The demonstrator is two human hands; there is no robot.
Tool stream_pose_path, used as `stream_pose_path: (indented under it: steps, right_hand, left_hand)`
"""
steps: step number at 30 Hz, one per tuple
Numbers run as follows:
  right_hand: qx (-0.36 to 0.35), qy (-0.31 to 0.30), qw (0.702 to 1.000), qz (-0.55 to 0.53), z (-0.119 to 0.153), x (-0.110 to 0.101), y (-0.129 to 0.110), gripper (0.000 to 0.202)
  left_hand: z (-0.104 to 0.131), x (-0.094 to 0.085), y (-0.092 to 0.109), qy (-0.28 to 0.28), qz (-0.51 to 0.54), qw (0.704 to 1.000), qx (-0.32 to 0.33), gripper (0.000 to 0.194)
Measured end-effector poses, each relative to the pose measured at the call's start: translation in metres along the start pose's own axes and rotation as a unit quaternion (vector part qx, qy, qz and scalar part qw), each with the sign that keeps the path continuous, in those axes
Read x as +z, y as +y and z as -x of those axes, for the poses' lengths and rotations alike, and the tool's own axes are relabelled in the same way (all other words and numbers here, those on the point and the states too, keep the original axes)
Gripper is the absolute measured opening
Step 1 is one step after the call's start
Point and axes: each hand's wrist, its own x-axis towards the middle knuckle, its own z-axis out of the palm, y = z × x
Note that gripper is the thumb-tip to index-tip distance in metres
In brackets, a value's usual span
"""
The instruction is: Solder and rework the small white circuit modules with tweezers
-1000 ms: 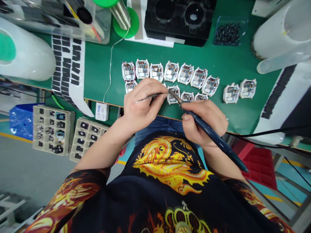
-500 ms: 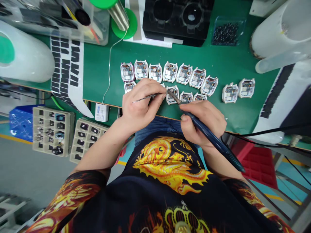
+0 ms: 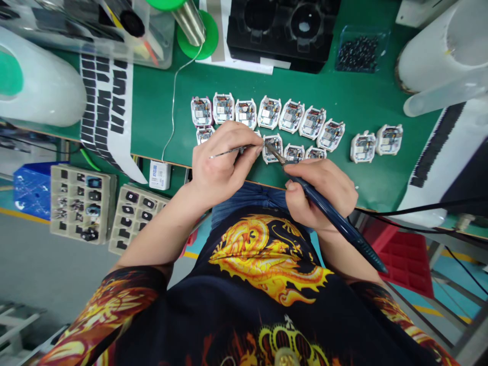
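Over a white watch case with an exposed circuit board (image 3: 273,149), both my hands meet. My left hand (image 3: 224,162) pinches a thin metal tool like tweezers (image 3: 229,151), its tip at the left edge of that case. A dark blue soldering iron (image 3: 331,211) is gripped in my right hand (image 3: 322,190); its metal tip (image 3: 275,153) points at the same spot. Whether the tips touch the board, I cannot tell. More open watch cases (image 3: 270,112) stand in two rows around, some partly behind my left hand. Two cases (image 3: 363,147) sit apart on the right.
A solder wire spool (image 3: 190,28) trails a strand down the green table (image 3: 152,101). Behind are a black holder (image 3: 282,33) and a clear tray of small black parts (image 3: 360,51). White containers (image 3: 438,46) stand at both sides. Compartment trays (image 3: 78,203) hang at lower left.
The view has shifted slightly, so the table items appear a little further right. Both hands keep nearly the same pose, tools still meeting at the same watch case.
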Motion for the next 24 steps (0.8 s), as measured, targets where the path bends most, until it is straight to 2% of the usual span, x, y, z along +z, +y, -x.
stream_pose_path:
  steps: [5, 14, 20, 24]
  right_hand:
    - [0.000, -0.003, 1.000, 0.023, 0.001, 0.000, 0.000, 0.016]
    - [0.050, 0.052, 0.997, -0.003, 0.000, -0.009, -0.007, 0.015]
    - [0.018, -0.002, 1.000, 0.024, -0.001, -0.005, -0.001, 0.014]
    - [0.014, 0.003, 1.000, 0.018, -0.002, -0.003, -0.001, 0.015]
  left_hand:
    - [-0.001, -0.001, 0.001, 0.001, 0.006, 1.000, 0.002, 0.013]
    - [-0.005, -0.004, 0.000, -0.011, 0.007, 1.000, -0.011, 0.013]
    - [-0.004, -0.003, -0.001, -0.006, 0.014, 1.000, 0.005, 0.011]
    - [-0.003, -0.002, 0.000, -0.004, 0.010, 1.000, 0.003, 0.011]
